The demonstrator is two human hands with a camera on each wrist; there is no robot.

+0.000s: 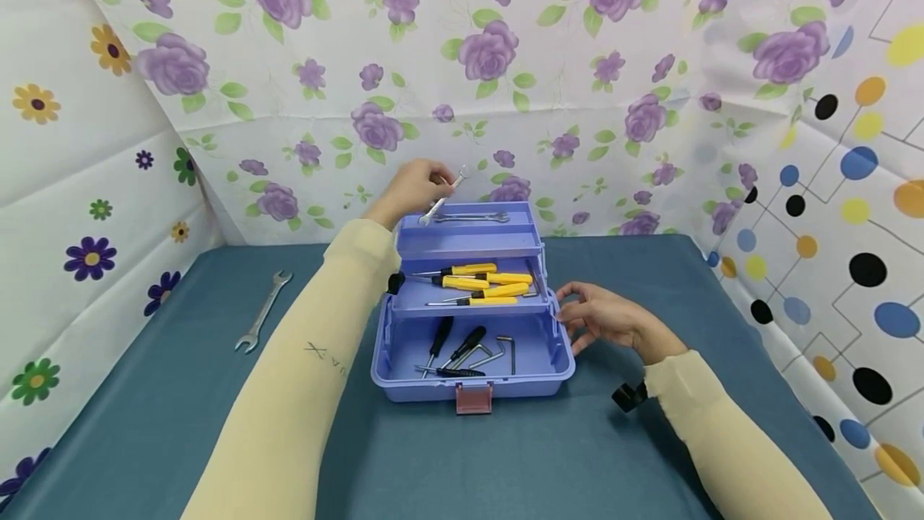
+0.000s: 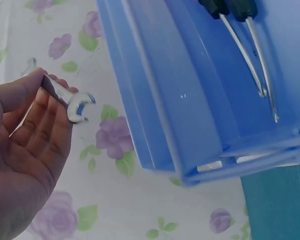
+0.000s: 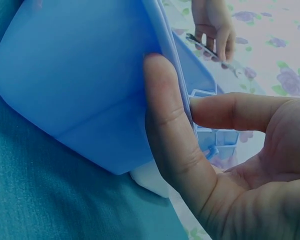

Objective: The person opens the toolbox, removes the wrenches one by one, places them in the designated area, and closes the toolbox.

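Above the back tray of a lilac-blue toolbox [image 1: 472, 388], my left hand [image 1: 421, 184] pinches a silver wrench [image 2: 79, 106] between thumb and fingers. Another wrench [image 1: 472, 217] lies in that top tray, just under the held one. My right hand [image 1: 606, 315] grips the toolbox's right rim, thumb inside and a finger along the outer wall in the right wrist view. Several yellow-handled screwdrivers [image 1: 498, 291] fill the middle tray. Down in the bottom compartment are black-handled screwdrivers [image 1: 471, 341] and bent hex keys [image 1: 512, 355].
A larger open-ended wrench [image 1: 265, 311] lies on the dark teal tablecloth [image 1: 238, 424], left of the toolbox. The toolbox's pinkish latch [image 1: 473, 399] faces front. Flowered sheeting [image 1: 447, 62] hangs close behind the table, with patterned sheets on both sides.
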